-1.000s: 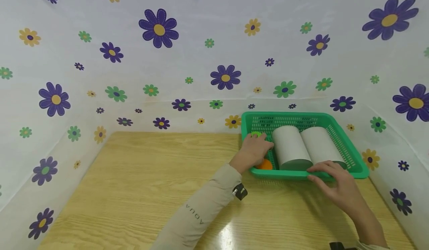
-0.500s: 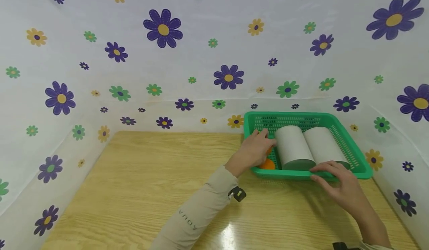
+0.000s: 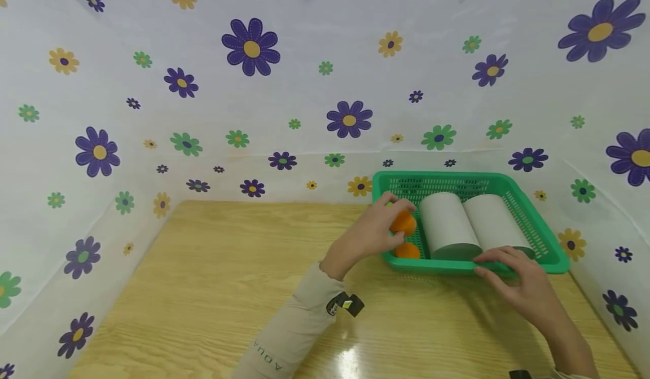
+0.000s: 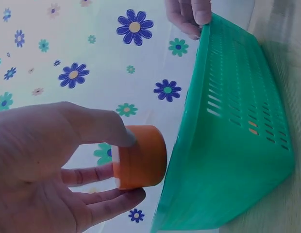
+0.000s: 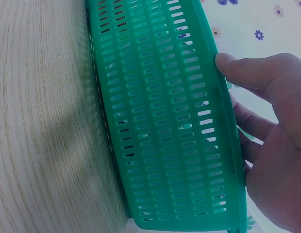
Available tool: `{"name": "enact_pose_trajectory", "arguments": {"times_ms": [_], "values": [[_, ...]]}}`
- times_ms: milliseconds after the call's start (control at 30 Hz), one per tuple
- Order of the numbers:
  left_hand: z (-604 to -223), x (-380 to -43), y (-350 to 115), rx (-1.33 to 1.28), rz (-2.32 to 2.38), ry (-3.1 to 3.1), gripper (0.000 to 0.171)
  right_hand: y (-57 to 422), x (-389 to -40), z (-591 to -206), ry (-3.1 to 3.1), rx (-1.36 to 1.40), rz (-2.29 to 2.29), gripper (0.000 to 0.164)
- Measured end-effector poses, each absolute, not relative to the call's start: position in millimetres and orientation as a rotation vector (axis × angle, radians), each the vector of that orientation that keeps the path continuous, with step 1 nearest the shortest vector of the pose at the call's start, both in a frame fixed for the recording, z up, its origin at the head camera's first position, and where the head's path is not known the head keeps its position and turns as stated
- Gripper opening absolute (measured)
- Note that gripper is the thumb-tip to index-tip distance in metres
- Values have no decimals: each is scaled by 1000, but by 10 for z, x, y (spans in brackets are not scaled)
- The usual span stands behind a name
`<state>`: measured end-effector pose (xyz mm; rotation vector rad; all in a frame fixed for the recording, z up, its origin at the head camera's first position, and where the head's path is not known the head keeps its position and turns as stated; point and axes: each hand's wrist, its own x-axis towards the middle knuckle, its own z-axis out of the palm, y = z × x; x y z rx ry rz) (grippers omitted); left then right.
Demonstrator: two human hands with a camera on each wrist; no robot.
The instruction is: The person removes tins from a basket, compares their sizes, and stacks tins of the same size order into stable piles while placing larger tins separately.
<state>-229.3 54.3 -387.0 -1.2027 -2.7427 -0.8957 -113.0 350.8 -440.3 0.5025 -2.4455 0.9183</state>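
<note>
My left hand [image 3: 363,235] pinches a short orange cylinder [image 4: 143,156] between thumb and fingers, at the left end of the green plastic basket [image 3: 431,264]. In the left wrist view the cylinder has a pale end toward the palm and sits by the basket's rim. A second orange piece [image 3: 408,251] lies in the basket's near left corner. Something bright green [image 3: 389,203] shows partly behind the left fingers. Two large white cylinders [image 3: 449,224] lie side by side in the basket. My right hand [image 3: 523,283] holds the basket's near rim, thumb outside and fingers over the edge.
A light wooden table [image 3: 244,272] carries the basket at its back right. White sheeting [image 3: 304,86] with printed flowers encloses the back and both sides. The basket stands close to the back and right sheets.
The left hand has drawn back a little toward the left and front, bringing the orange cylinder into sight in its fingers. The right hand stays on the rim. The head view has shifted slightly.
</note>
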Motion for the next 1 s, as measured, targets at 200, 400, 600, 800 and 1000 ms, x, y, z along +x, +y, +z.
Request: {"name": "enact_pose_trajectory", "arguments": {"times_ms": [200, 400, 600, 800, 1000], "values": [[-3904, -2236, 405, -1217, -1035, -2652, 41, 3508, -1130, -4411, -2439, 506, 911, 38], [-3978, -2221, 330, -1198, -1145, -2576, 41, 3504, -1121, -4401, -2446, 499, 921, 37], [-4051, -2229, 265, -1171, -1257, -2489, 41, 3501, -1121, -4388, -2443, 506, 920, 37], [-4132, -2247, 194, -1124, -1406, -2394, 42, 3499, -1129, -4394, -2450, 507, 924, 36], [-4207, -2270, 100, -1067, -1449, -2289, 41, 3510, -1133, -4414, -2443, 507, 930, 38]]}}
